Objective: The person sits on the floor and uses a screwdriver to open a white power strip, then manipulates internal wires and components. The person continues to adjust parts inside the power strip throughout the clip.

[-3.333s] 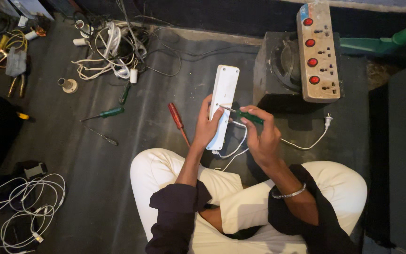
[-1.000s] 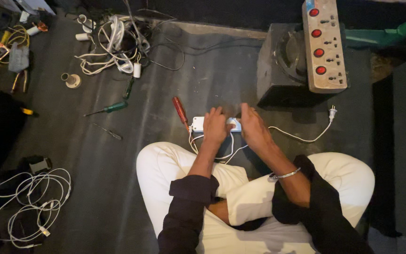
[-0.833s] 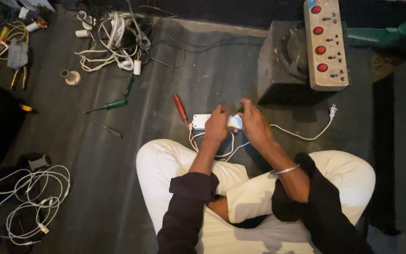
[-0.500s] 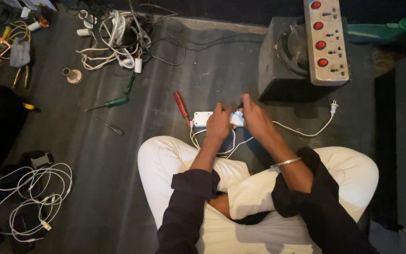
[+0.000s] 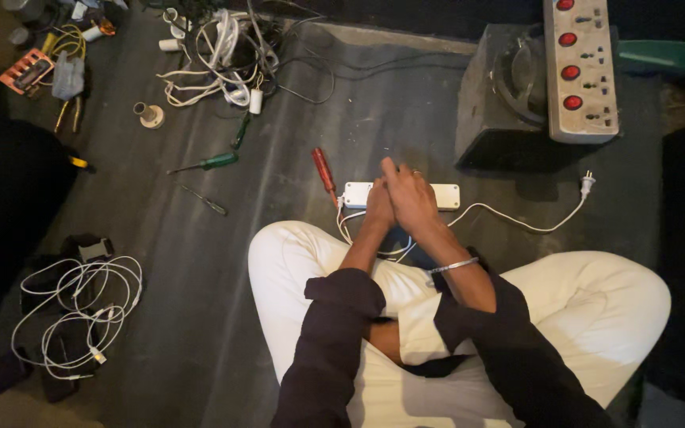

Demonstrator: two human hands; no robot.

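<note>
I see the white power strip lying flat on the dark floor mat, just beyond the crossed legs, long side running left to right. My left hand and right hand are pressed together over its middle, right partly covering left. The fingers of both are close together and extended, resting on the strip's top; I cannot tell whether any finger grips its edge. A metal bangle sits on the right wrist. The strip's white cable runs right along the floor to a plug.

A red-handled screwdriver lies just left of the strip, touching or almost touching its left end. Further left lie a green-handled screwdriver and a smaller tool. At far right, a grey extension board with red switches rests on a dark box. A tangle of white cords lies far left; a coiled white cable lies near left.
</note>
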